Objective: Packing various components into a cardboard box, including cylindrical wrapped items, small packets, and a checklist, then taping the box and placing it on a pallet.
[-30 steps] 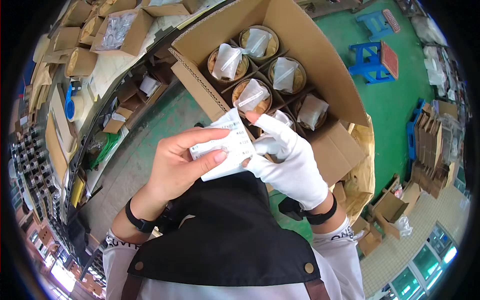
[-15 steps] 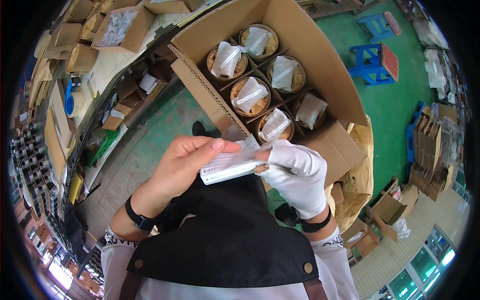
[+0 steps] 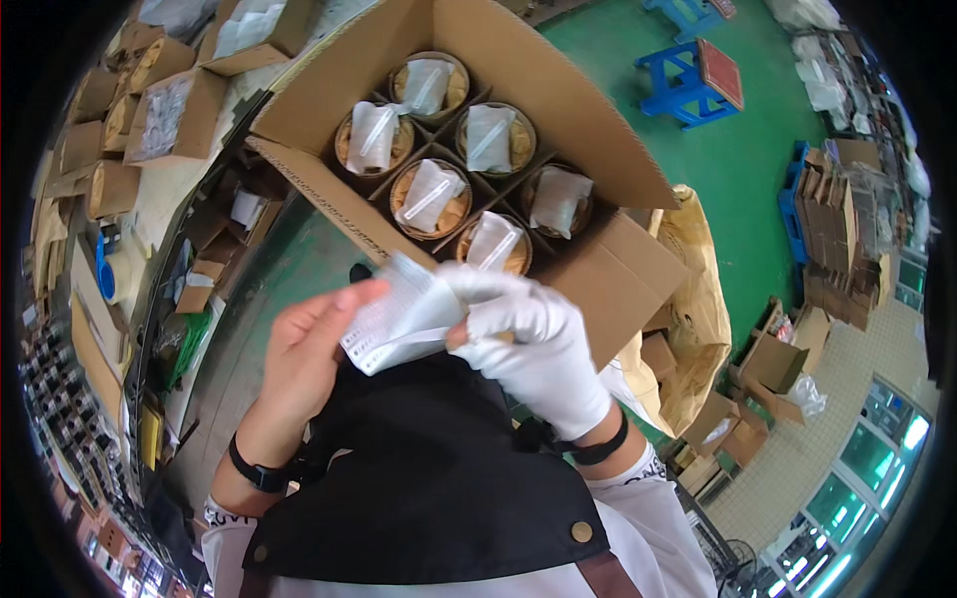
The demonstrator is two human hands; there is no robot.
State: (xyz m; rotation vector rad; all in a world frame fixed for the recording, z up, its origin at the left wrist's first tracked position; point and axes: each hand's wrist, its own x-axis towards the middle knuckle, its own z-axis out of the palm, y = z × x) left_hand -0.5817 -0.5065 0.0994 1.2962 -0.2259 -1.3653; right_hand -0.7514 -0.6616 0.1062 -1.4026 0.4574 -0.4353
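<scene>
Bare left hand [image 3: 309, 339] is pinched on the upper left edge of a folded white printed paper [image 3: 391, 317], thumb and forefinger closed. Right hand [image 3: 533, 349], in a white glove with fingertips left uncovered, is curled at the paper's right side; the edge looks gripped by thumb and fingers, though blur hides the exact contact.

Changed since half a second ago: the paper has been tilted, and more of its face is now shown, where a flatter, narrower strip was seen. The carton [image 3: 568, 100] is now seen farther left, likely because the head was turned. No release of the paper is seen, so its handling is judged unfinished; whether it is being folded or opened cannot be told, nor can one sheet be told from several.

Paper is held between both hands, above the black apron [image 3: 439, 498], just off the carton's near side. Inside the carton, round brown containers [image 3: 460, 212] are parted by cardboard dividers, and six are seen with a white wrapped packet [image 3: 429, 189] laid on top. Packets are touched by neither hand, as far as is visible.
</scene>
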